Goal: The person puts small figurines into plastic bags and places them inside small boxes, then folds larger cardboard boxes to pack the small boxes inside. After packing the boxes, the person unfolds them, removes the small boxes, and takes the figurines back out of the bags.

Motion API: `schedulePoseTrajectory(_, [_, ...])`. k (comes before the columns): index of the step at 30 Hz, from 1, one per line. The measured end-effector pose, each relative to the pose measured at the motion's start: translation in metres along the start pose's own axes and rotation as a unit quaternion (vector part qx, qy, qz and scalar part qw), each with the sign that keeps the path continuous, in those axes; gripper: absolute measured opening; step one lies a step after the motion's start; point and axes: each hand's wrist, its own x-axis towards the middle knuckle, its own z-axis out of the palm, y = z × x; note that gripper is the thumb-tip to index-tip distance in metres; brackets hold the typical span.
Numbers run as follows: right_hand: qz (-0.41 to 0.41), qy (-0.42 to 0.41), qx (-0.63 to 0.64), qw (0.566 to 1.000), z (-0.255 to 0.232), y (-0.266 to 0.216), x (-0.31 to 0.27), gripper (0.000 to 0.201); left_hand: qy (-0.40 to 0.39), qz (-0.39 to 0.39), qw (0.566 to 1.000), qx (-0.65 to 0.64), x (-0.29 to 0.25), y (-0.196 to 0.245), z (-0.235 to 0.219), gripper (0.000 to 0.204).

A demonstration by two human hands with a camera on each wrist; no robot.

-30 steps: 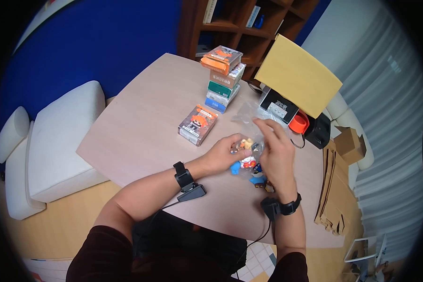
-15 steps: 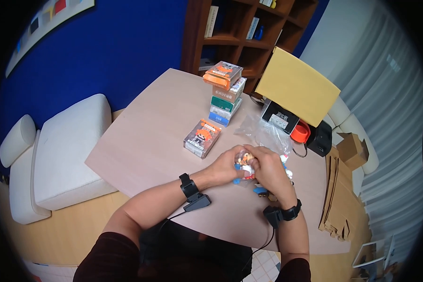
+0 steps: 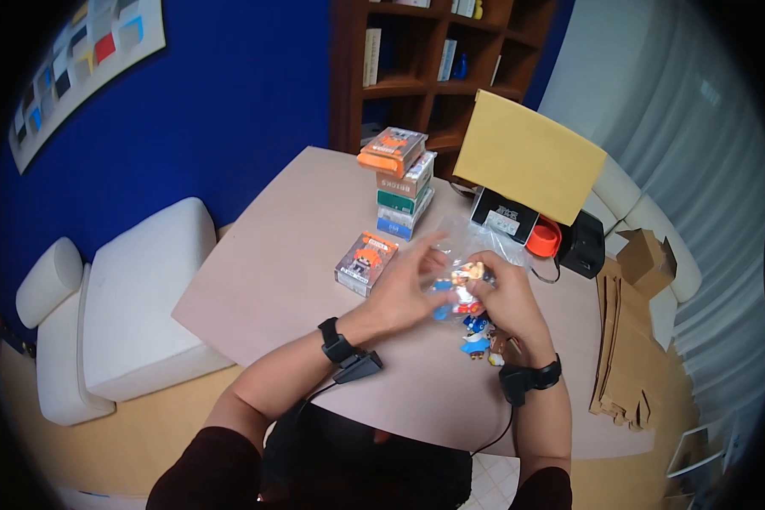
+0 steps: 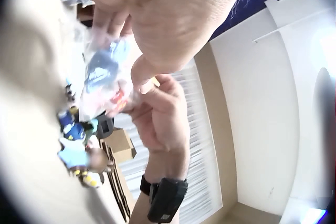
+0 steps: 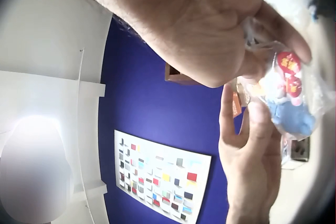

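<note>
A figurine (image 3: 467,289) in a clear plastic bag, with blue, white and red parts, is up in front of the person. The right hand (image 3: 510,293) pinches the bag between thumb and fingers. At the bag's left side is the left hand (image 3: 399,289), blurred, fingers spread apart from the thumb and the thumb tip right by the blue part. The right wrist view shows the bagged figurine (image 5: 289,92) with two red patches above a blue part. Below the hands on the table lie several small figurines (image 3: 476,338), one of them light blue and white.
A stack of small boxes (image 3: 404,183) stands at the table's far side, with a single orange-and-grey box (image 3: 365,263) before it. A yellow panel (image 3: 531,157), a red ring-shaped thing (image 3: 544,238) and empty clear plastic (image 3: 501,246) are at the right. Flattened cardboard (image 3: 616,357) lies along the right edge.
The left hand has moved off from its hold on the bag and its fingers have spread. The right hand has come to pinch the bag. More loose figurines show below, and the head view has shifted.
</note>
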Motion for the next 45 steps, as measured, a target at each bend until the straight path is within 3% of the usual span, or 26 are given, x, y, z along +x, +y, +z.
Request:
schedulePoseTrajectory(2, [-0.001,0.039,-0.001,0.999,-0.019,0.001,-0.001,0.034,0.101,-0.007,0.99,0.094,0.017,0.003,-0.029,0.083])
schedulePoseTrajectory(4, [0.004,0.095,-0.013,0.995,-0.039,-0.01,-0.007,0.032,0.236,0.07,0.944,0.221,0.043,-0.032,-0.063,0.085])
schedulePoseTrajectory(5, [0.004,0.102,-0.011,0.995,-0.046,-0.015,-0.01,0.032,0.232,0.076,0.944,0.223,0.053,-0.028,-0.073,0.085])
schedulePoseTrajectory(7, [-0.002,0.134,0.009,0.991,-0.059,-0.024,-0.015,0.031,0.299,0.055,0.892,0.336,0.069,-0.018,-0.084,0.092])
schedulePoseTrajectory(11, [-0.023,0.144,0.042,0.988,-0.077,-0.048,-0.027,0.032,0.309,0.061,0.868,0.383,0.101,-0.033,-0.075,0.097])
schedulePoseTrajectory(13, [-0.031,0.147,0.046,0.988,-0.084,-0.064,-0.034,0.033,0.287,-0.017,0.863,0.416,0.112,-0.033,-0.066,0.092])
schedulePoseTrajectory(14, [-0.039,0.149,0.049,0.987,-0.086,-0.068,-0.035,0.033,0.286,-0.015,0.863,0.415,0.117,-0.035,-0.066,0.092])
schedulePoseTrajectory(16, [-0.047,0.166,0.054,0.983,-0.087,-0.069,-0.037,0.033,0.25,-0.079,0.895,0.362,0.126,-0.038,-0.067,0.08])
schedulePoseTrajectory(17, [-0.056,0.18,0.059,0.98,-0.088,-0.068,-0.038,0.033,0.249,-0.075,0.896,0.36,0.126,-0.036,-0.068,0.08])
schedulePoseTrajectory(20, [-0.026,0.16,0.065,0.985,-0.096,-0.076,-0.043,0.033,0.316,0.035,0.909,0.27,0.113,-0.023,-0.073,0.068])
schedulePoseTrajectory(21, [-0.024,0.167,0.066,0.983,-0.096,-0.075,-0.042,0.033,0.311,0.04,0.91,0.269,0.109,-0.015,-0.074,0.068])
schedulePoseTrajectory(23, [-0.068,0.158,0.116,0.978,-0.094,-0.069,-0.042,0.034,0.223,0.145,0.954,0.139,0.101,0.007,-0.076,0.066])
schedulePoseTrajectory(24, [-0.064,0.163,0.115,0.978,-0.093,-0.067,-0.043,0.034,0.172,0.155,0.97,0.08,0.101,0.018,-0.077,0.063])
schedulePoseTrajectory(25, [-0.067,0.145,0.125,0.979,-0.094,-0.066,-0.042,0.034,0.168,0.156,0.97,0.076,0.1,0.023,-0.077,0.063])
schedulePoseTrajectory(27, [-0.07,0.131,0.13,0.98,-0.097,-0.066,-0.041,0.033,0.064,0.114,0.988,-0.084,0.097,0.032,-0.078,0.061])
schedulePoseTrajectory(31, [-0.09,0.091,0.05,0.991,-0.101,-0.069,-0.041,0.033,0.006,0.12,0.978,-0.169,0.08,0.056,-0.067,0.067])
schedulePoseTrajectory(33, [-0.171,0.094,0.083,0.977,-0.098,-0.06,-0.037,0.033,0.005,0.132,0.98,-0.152,0.074,0.066,-0.063,0.07])
schedulePoseTrajectory(36, [-0.199,0.12,0.084,0.969,-0.095,-0.057,-0.036,0.034,-0.019,0.141,0.983,-0.114,0.063,0.075,-0.061,0.074])
schedulePoseTrajectory(39, [-0.184,0.114,0.114,0.97,-0.092,-0.058,-0.036,0.034,-0.028,0.208,0.978,-0.021,0.064,0.066,-0.066,0.07])
schedulePoseTrajectory(43, [-0.207,0.077,0.115,0.968,-0.087,-0.063,-0.033,0.034,-0.006,0.229,0.973,-0.013,0.061,0.071,-0.059,0.074])
schedulePoseTrajectory(45, [-0.156,0.049,0.121,0.979,-0.083,-0.071,-0.035,0.034,-0.012,0.225,0.974,-0.014,0.058,0.071,-0.054,0.077])
